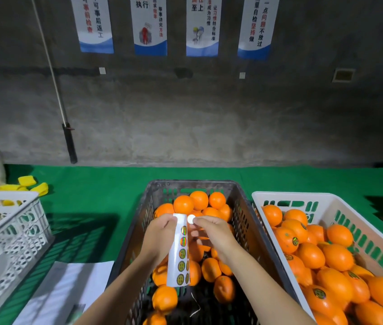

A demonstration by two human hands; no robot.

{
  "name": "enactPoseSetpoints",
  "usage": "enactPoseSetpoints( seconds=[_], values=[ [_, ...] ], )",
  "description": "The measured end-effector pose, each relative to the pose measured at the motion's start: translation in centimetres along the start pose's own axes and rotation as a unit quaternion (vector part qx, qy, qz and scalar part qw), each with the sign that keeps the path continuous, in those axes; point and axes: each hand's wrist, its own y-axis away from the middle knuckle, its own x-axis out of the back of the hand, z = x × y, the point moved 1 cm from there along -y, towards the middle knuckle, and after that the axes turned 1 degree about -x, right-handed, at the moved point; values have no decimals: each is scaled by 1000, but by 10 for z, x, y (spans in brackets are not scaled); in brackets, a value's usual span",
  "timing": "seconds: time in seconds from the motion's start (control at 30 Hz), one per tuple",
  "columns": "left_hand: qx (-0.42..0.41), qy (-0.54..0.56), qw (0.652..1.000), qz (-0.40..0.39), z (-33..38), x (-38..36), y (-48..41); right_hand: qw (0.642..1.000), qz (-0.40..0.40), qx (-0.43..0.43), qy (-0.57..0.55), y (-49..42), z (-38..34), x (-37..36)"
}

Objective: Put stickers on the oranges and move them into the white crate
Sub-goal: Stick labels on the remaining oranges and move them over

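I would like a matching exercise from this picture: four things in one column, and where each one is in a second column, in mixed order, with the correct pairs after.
Things:
1. sticker strip
2. peeled sticker
3. stickered oranges
4. yellow bands

Places:
A. in the white crate
B. pinched in the right hand
C. on the green cloth, far left
D. held in the left hand over the dark crate

Pairs: 1-D, 2-B, 3-A, 4-C
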Motion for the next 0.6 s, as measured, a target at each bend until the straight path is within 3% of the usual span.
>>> enactPoseSetpoints(
  seconds=[0.07, 0.13, 0.2, 0.27, 0.47, 0.6],
  values=[
    [14, -35, 998, 50, -4, 1, -1, 997, 69, 16, 12, -5, 3, 8],
    [11, -90, 991, 95, -5, 4, -2, 975, 109, 77, 175, -11, 10, 21],
    [5, -121, 986, 113, -4, 6, -1, 898, 89, 85, 423, -13, 19, 29],
    [3, -143, 983, 113, -3, 6, -1, 829, 63, 32, 555, -13, 25, 34],
    [-13, -192, 977, 88, -2, 4, 1, 737, 43, -27, 674, -12, 47, 45],
    [-28, -212, 974, 71, -4, 2, 2, 718, 29, -59, 693, -16, 63, 51]
  ],
)
